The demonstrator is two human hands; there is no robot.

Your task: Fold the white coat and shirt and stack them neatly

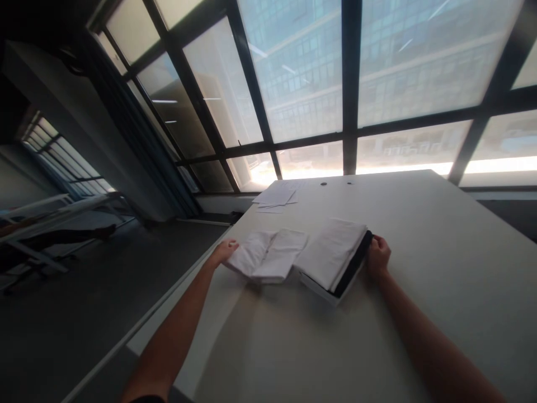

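Note:
My left hand [226, 252] grips the left edge of a folded white shirt [268, 254], which has a line down its middle that looks like a button placket. The shirt's near edge seems slightly raised off the table. To its right is a stack of folded clothes [331, 252], with white cloth on top, a black layer beneath and a white layer at the bottom. My right hand [378, 254] is closed on the right side of this stack at the black layer; its fingertips are partly hidden. The shirt and the stack nearly touch.
Both lie over a white table [440, 252]. Loose paper sheets [277, 195] rest at its far left, and two dark holes mark the far edge. Large windows [302, 67] stand behind. Left of the table are grey floor, a dark curtain [138, 134] and another table [54, 215].

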